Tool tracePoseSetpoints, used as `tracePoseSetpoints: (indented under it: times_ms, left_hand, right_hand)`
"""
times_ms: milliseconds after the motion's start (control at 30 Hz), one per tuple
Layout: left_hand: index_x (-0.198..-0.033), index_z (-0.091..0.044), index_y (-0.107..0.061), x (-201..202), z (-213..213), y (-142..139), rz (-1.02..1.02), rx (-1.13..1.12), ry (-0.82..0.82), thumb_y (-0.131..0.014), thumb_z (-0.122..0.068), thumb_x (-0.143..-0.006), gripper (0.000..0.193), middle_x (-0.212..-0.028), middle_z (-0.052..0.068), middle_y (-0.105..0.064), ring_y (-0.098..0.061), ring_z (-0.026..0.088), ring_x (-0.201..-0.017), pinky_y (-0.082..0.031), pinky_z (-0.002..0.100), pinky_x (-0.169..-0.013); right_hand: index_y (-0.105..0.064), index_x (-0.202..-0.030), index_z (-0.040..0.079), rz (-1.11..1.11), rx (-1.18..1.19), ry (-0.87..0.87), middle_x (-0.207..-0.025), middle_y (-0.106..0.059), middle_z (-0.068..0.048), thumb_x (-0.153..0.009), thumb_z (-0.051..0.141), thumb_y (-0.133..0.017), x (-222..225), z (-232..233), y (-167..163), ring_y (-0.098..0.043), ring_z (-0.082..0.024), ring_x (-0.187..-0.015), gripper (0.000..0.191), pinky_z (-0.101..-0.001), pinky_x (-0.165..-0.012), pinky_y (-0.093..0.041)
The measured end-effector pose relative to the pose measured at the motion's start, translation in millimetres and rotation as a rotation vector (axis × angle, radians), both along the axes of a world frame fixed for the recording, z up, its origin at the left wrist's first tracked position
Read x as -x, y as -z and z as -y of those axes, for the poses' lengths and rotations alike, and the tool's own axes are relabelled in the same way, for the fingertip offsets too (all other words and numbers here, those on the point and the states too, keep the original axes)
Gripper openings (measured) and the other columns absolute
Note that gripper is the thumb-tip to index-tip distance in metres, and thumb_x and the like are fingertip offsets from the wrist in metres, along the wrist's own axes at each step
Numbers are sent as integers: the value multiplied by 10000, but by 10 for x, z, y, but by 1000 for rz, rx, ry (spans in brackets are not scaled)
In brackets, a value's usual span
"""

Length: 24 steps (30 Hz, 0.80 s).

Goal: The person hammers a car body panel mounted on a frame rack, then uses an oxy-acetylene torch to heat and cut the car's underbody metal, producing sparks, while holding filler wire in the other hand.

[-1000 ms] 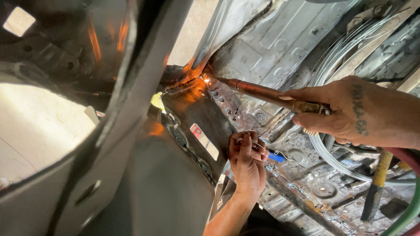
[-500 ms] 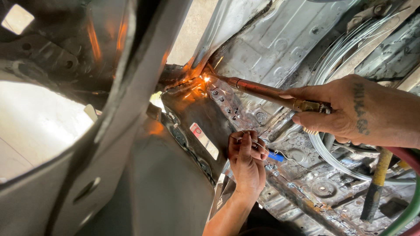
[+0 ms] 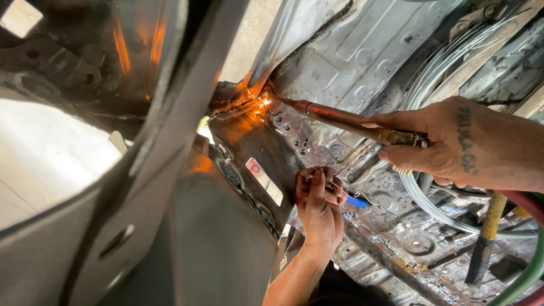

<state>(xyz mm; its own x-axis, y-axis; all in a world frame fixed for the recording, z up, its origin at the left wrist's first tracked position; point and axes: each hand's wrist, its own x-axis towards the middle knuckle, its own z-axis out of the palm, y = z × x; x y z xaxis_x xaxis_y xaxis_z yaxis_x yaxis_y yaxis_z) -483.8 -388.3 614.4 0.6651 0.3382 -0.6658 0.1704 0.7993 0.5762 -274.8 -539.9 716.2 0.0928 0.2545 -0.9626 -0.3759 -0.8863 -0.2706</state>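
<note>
Two hands are seen at a rusted car body panel; a copper-coloured torch is gripped by the closed fingers of the right hand, its glowing tip held at an orange-lit seam; a thin wire rod is pinched in the left hand below; a wire coil lies near the right hand.

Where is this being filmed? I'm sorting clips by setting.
Probably a car body repair shop: a torch flames at a seam of a stripped sheet-metal car body, with a wire coil and gas hoses nearby.
</note>
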Motion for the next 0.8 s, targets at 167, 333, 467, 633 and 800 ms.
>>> tracePoseSetpoints:
  times_ms: [167,333,467,633,800]
  left_hand:
    - [-1075,-74,-533,17,-2,-13,13,-9,18,-631,-172,-1040,143,-970,67,-585,-532,134,-695,-402,300,-586]
    - [-1076,-94,-531,4,-9,0,8,18,-5,-621,-162,-1035,120,-955,57,-581,-542,133,-694,-410,301,-584]
    - [-1076,-89,-528,2,-2,-2,11,2,-3,-613,-156,-1044,113,-952,61,-583,-544,138,-697,-411,307,-586]
    - [-1075,-90,-528,-4,-3,-8,4,12,-10,-613,-153,-1038,112,-951,60,-585,-537,137,-688,-407,305,-581]
    - [-1074,-89,-532,-6,-2,-12,0,4,-14,-615,-150,-1032,112,-957,67,-591,-533,137,-682,-402,304,-575]
  right_hand:
    - [-495,-1543,332,3,1,-13,-480,-421,-95,-993,341,-694,-1,-15,-10,-334,-193,-377,584,-395,-412,-305]
    - [-488,-1541,335,26,13,-66,-486,-446,-97,-997,353,-681,-6,-18,-24,-367,-195,-378,578,-392,-419,-329]
    - [-485,-1543,335,25,15,-62,-484,-449,-100,-999,355,-681,-1,-16,-15,-370,-193,-376,579,-390,-417,-333]
    - [-510,-1531,339,10,12,-25,-482,-451,-105,-989,324,-708,19,-2,-5,-360,-193,-370,577,-390,-404,-322]
    - [-469,-1547,392,16,38,-96,-500,-501,-105,-967,267,-751,1,-14,-14,-433,-194,-384,657,-389,-415,-375]
